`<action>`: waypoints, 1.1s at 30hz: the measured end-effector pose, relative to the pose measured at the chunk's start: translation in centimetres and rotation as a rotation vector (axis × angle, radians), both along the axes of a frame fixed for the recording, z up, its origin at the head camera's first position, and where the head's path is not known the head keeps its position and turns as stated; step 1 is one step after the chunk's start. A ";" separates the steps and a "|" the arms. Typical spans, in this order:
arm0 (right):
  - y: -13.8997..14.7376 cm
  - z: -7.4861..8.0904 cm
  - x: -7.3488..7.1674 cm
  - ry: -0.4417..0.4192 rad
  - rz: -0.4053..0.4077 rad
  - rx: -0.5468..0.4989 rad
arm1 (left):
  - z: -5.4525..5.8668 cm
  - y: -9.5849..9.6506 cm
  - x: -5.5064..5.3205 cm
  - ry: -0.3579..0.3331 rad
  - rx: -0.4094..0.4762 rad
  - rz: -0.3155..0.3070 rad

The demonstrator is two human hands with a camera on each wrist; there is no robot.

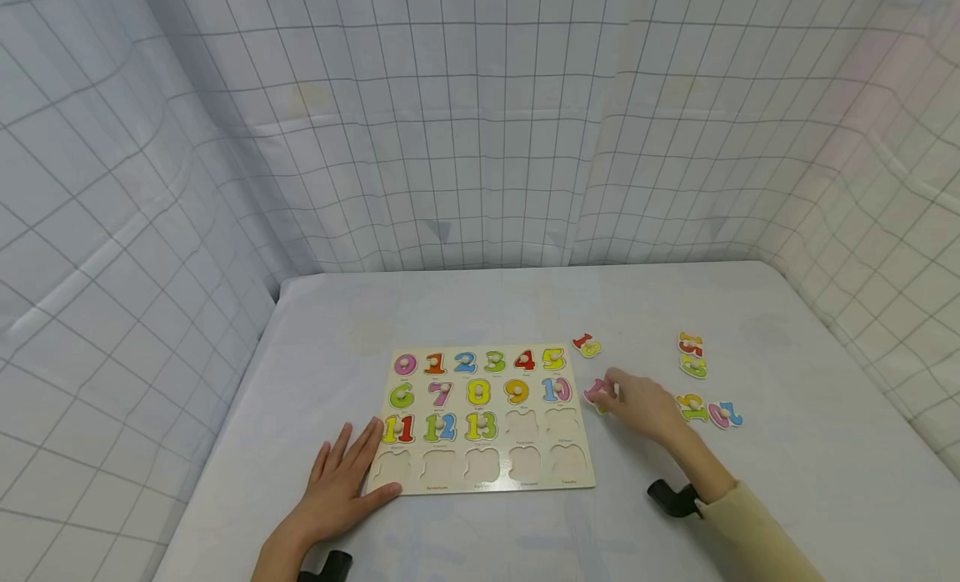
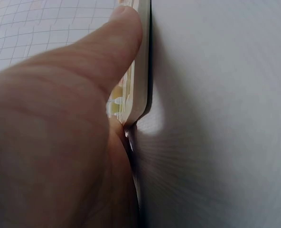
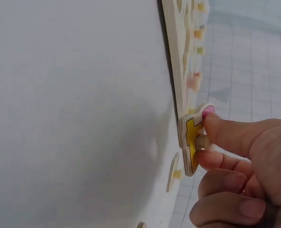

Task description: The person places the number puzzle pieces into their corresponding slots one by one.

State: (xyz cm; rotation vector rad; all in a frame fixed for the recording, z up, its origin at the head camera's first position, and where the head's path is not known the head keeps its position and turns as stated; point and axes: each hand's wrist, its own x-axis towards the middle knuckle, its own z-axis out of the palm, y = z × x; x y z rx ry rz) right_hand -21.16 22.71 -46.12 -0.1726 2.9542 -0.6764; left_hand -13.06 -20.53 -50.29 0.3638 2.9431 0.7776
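Observation:
A wooden number puzzle board point(image 1: 480, 489) lies flat on the table, with knobbed number pieces from 0 to 13 set in its upper rows and bare recesses below. My left hand point(image 1: 341, 486) rests with spread fingers at the board's lower left corner; the thumb point(image 2: 117, 40) lies along its front edge in the left wrist view. Just right of the board, my right hand point(image 1: 645, 405) pinches a pink-and-yellow number piece point(image 3: 192, 142) by its knob between thumb and finger. The piece is tilted in the right wrist view, and the fingers partly cover its digits.
A red-and-yellow piece point(image 1: 587, 345) lies by the board's upper right corner. Farther right are a 15 piece point(image 1: 690, 343), a yellow-green piece point(image 1: 693, 366) below it, another yellow-green piece point(image 1: 692, 408) and a pink-and-blue piece point(image 1: 725, 414). Gridded white cloth point(image 1: 480, 148) encloses the table.

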 end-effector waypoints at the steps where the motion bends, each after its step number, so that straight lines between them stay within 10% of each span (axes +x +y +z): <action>1: -0.3 0.1 0.0 0.001 0.011 -0.005 | 0.2 0.0 0.0 -0.010 0.001 0.001; 14: -5.5 0.8 -0.1 0.050 0.246 -0.056 | 0.5 0.1 -0.1 -0.041 -0.016 0.003; 33: -9.8 0.2 -0.1 -0.059 0.333 0.008 | -0.2 -0.2 0.1 0.034 0.015 -0.022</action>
